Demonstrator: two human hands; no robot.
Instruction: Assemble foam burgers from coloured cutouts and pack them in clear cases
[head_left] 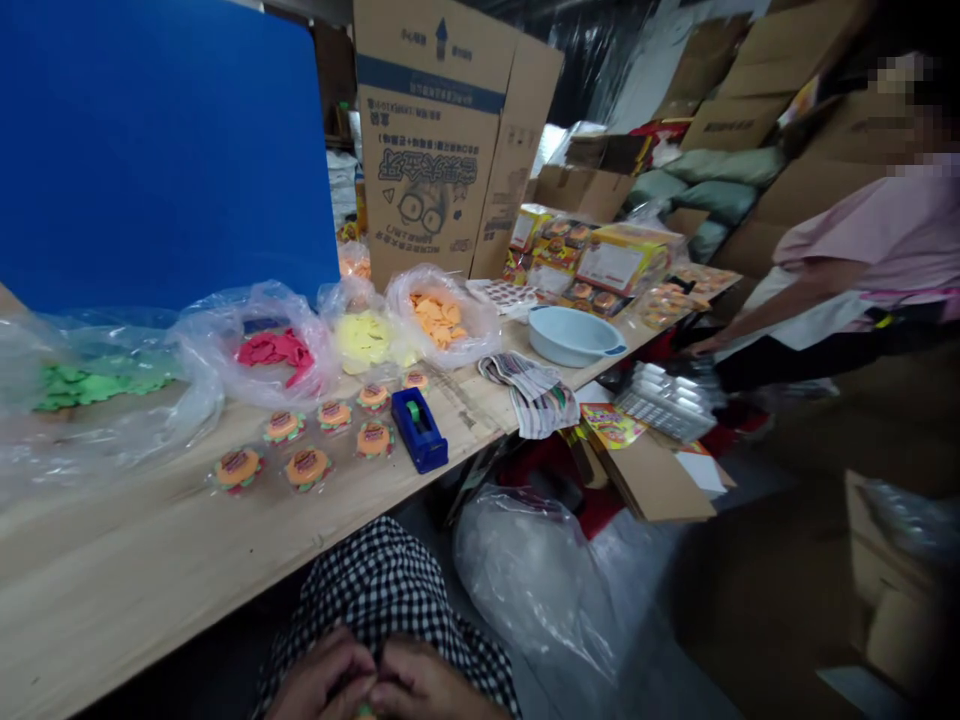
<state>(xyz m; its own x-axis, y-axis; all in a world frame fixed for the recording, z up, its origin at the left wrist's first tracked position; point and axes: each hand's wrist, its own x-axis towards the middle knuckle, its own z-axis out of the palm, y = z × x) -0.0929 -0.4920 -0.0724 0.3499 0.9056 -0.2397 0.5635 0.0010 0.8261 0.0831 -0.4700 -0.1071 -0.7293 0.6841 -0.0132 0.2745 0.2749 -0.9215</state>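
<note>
Both my hands rest in my lap at the bottom edge of the view, below the wooden table [150,560]. My left hand [319,680] and my right hand [427,688] are curled with fingertips pressed together around a small thing between them, mostly hidden; only a speck of orange and green shows. They lie on my checked trousers [382,590]. On the table above, several wrapped burger-shaped pieces [307,465] lie beside a blue tape dispenser [418,428].
Clear bags hold green [90,385], red [274,350], yellow [364,338] and orange [439,318] pieces. A white bowl [574,335], printed sheets [532,390], boxed goods [600,260] and cardboard cartons [442,140] stand further along. A person in pink [847,270] reaches over a tray [667,400]. A big plastic bag [540,590] lies on the floor.
</note>
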